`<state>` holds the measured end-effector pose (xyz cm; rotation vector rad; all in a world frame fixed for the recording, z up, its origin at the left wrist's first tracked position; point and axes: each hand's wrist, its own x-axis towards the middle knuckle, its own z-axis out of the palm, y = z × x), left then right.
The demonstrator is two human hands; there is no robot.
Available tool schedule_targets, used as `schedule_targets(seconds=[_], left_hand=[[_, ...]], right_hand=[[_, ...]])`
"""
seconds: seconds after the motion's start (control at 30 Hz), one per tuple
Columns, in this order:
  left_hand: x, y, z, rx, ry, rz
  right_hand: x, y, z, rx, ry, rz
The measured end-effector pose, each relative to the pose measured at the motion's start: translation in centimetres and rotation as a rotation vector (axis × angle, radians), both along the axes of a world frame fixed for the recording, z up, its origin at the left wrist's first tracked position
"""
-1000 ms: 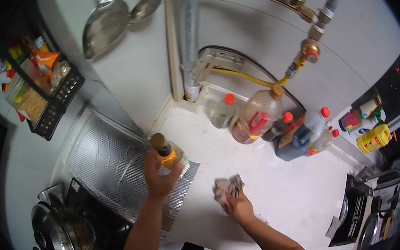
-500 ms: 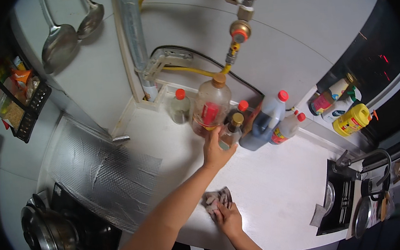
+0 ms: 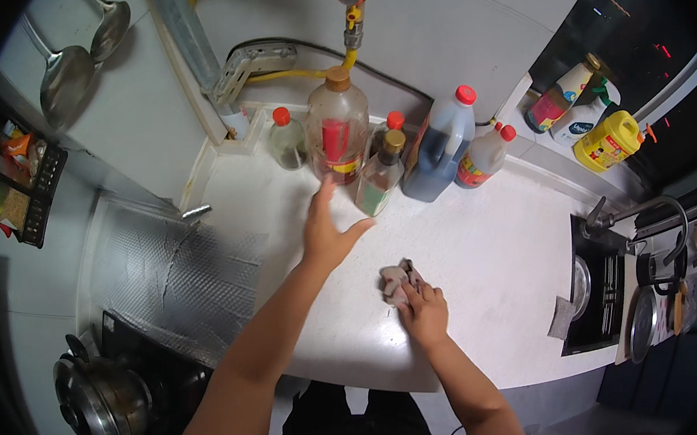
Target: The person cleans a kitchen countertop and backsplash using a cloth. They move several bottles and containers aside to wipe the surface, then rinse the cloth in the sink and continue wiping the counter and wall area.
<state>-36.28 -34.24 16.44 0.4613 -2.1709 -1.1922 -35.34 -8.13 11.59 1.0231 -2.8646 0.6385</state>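
Observation:
My left hand (image 3: 329, 234) is open over the white countertop (image 3: 489, 288), thumb apart from the fingers, close to a gold-capped glass bottle (image 3: 377, 183) and a large clear plastic jug with an orange-brown cap (image 3: 341, 126). Both stand upright and look free of my grip. Pressed down on the counter, my right hand (image 3: 427, 315) is closed over a crumpled greyish patterned rag (image 3: 398, 283). Along the wall stand a red-capped jar (image 3: 287, 144), another red-capped bottle partly hidden behind the gold-capped one, a big jug of dark liquid (image 3: 436, 154) and a smaller red-capped bottle (image 3: 481, 158).
A foil mat (image 3: 177, 272) covers the counter's left part, beside a stove with a steel pot (image 3: 102, 405). At right are a dark sink (image 3: 596, 303) with a curved faucet (image 3: 658, 204) and a grey sponge (image 3: 559, 317). Bottles, one yellow (image 3: 607, 142), line the windowsill.
My left hand has let go of the gold-capped bottle, which now stands on the counter. My right hand has moved the rag a little farther right and away from me. The view has shifted.

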Motion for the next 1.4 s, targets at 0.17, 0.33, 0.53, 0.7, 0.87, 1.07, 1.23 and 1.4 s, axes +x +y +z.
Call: schedule_targets(seconds=[0.17,0.33,0.53,0.7,0.87,1.07,1.23,1.4], left_hand=[[14.4,-4.8,-2.4,0.084,-0.061,0.189],[23.0,-8.0,-4.5,0.169,-0.115,0.449],[24.6,-8.0,-4.1,0.335,-0.096,0.487],[24.7,-2.7,-2.0,1.090,0.013,0.291],[26.6,4.7,-2.5,1.406,-0.129,0.130],[29.9,11.7,-3.9,1.524,-0.218,0.255],[32.7,15.0,-6.5,1.638,-0.119,0.389],[33.1,17.4,-9.6,1.811,-0.109,0.476]], right_hand=[[0.3,1.0,1.4,-0.270,-0.279,-0.290],[3.0,-16.6,2.9,-0.419,-0.160,0.173],[8.3,-22.1,-2.6,-0.331,0.125,0.477],[1.4,-12.2,0.3,-0.657,-0.507,0.723],[-9.0,-6.8,0.9,-0.198,-0.055,0.234],[-0.3,-3.6,-1.4,-0.052,-0.144,0.427],[0.1,-8.6,0.9,-0.418,0.022,0.684],[-6.2,-23.0,-0.9,-0.030,0.045,0.416]])
